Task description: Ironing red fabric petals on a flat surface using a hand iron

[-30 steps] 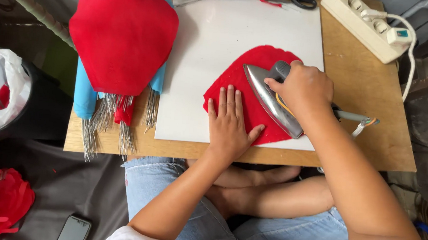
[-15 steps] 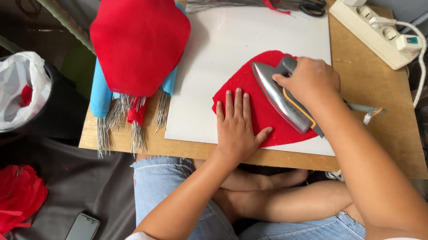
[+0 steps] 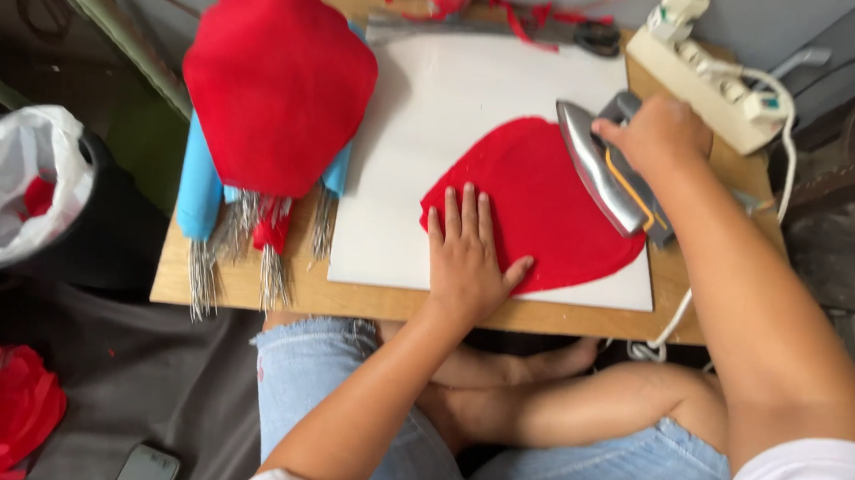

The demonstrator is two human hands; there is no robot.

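Head view, left to right: a red cloth stack (image 3: 278,84) lies on the worktop (image 3: 233,292); the left hand (image 3: 466,258), fingers spread flat, presses a red cloth piece (image 3: 540,213) on a white board (image 3: 437,100); the right hand (image 3: 655,136) grips an iron (image 3: 603,172) at the cloth's upper right edge.

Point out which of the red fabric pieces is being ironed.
The flat red piece on the white board, pinned by the left hand, with the iron on it; the other red piece lies untouched.

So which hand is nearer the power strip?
Right. The right hand grips the iron just beside the power strip; the left hand lies flat on the red cloth.
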